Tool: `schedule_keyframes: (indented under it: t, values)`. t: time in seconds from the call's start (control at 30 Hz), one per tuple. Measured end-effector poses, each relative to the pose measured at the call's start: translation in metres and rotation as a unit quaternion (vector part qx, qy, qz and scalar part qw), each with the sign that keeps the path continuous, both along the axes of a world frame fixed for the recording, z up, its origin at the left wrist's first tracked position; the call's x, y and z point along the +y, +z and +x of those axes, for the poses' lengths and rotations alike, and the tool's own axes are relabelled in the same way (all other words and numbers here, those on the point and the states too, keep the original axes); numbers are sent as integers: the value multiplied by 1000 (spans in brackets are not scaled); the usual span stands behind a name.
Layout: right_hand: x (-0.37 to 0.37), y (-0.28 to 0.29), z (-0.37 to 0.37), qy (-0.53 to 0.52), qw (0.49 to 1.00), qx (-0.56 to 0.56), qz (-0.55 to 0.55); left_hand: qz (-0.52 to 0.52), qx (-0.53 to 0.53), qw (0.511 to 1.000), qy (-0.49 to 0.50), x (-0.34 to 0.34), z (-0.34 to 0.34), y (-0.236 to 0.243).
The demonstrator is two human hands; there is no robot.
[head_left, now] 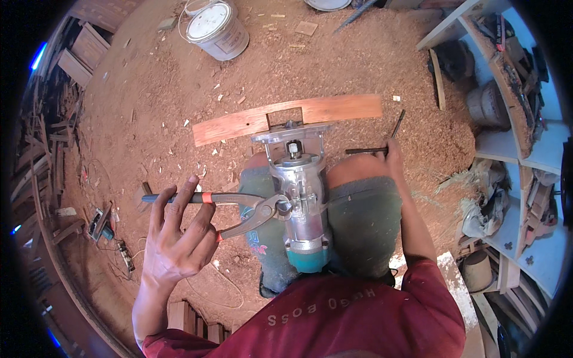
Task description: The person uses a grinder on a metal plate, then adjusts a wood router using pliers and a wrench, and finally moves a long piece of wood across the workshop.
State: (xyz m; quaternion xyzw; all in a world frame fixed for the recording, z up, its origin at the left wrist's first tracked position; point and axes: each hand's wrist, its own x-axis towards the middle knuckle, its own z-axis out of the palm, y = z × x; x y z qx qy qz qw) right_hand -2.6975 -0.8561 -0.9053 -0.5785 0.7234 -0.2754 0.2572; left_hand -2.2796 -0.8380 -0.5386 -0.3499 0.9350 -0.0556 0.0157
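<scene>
A trim router point(307, 224) with a silver body, teal end cap and clear base lies along my lap between my thighs. Its collet nut point(293, 148) points away from me. My left hand point(182, 238) grips slip-joint pliers point(262, 210) with dark and orange handles. Their jaws reach the router's left side; whether they touch it I cannot tell. Beside my right knee, my right hand point(391, 158) is closed on a thin dark angled metal tool point(365, 150), its exact kind unclear. Just beyond the router base is a long wooden piece point(343, 107) with a rectangular notch.
Sawdust and wood chips cover the ground point(149, 107). A white lidded bucket point(218, 33) stands at the far left. Shelves point(546, 149) holding tools and bags line the right side. Scrap wood point(57, 155) is piled at left, near a cord and small tools.
</scene>
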Motion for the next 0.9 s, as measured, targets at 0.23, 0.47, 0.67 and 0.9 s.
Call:
schedule_keyframes:
  t: [0.23,0.47,0.67,0.9]
  values:
    - [-5,30,-7,-88,980,-163,-78,-8,-25,1000,-17,-4,-3,8]
    - [-3,49,-10,-49,980,-148,-124,-27,-42,998,-34,-3,-2,10]
    - [-3,61,0,-44,973,-173,-144,-27,-68,997,-30,-5,-9,17]
    - [0,99,9,-65,943,-306,-116,-15,-86,996,-7,2,-10,15]
